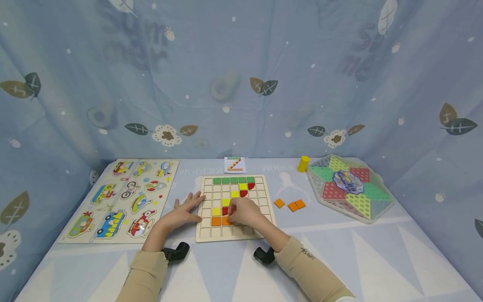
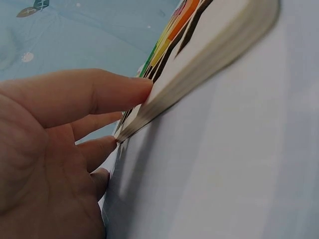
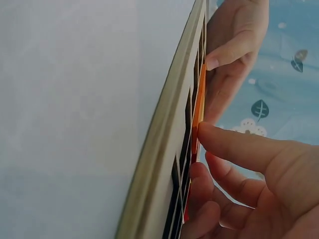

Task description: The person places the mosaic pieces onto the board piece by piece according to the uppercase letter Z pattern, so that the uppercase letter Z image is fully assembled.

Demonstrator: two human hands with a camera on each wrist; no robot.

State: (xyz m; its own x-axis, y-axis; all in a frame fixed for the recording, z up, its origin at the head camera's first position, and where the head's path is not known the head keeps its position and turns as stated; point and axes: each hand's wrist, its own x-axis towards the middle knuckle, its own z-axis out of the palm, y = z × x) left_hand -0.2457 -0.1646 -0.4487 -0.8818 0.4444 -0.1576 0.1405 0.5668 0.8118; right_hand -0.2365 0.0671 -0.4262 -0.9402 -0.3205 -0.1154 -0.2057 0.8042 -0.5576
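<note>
A wooden grid board (image 1: 205, 235) lies flat on the table, with green, yellow, red and orange pieces set in its cells. My right hand (image 1: 245, 212) is over the board's lower middle, fingers bent, pinching an orange square tile (image 3: 195, 137) at the orange row. In the right wrist view the thumb tip rests against that tile, and the other fingers curl beside it. Spread fingers of my left hand (image 1: 185, 214) touch the board's left edge; the left wrist view shows the thumb (image 2: 142, 89) lying against the rim.
Several loose orange tiles (image 1: 279, 203) lie right of the board. Behind it stands a small pattern card (image 1: 235, 165). A vehicle puzzle board (image 1: 128, 209) lies at the left. At the right are a yellow cylinder (image 1: 303, 164) and a hexagonal checkers board (image 1: 349, 186).
</note>
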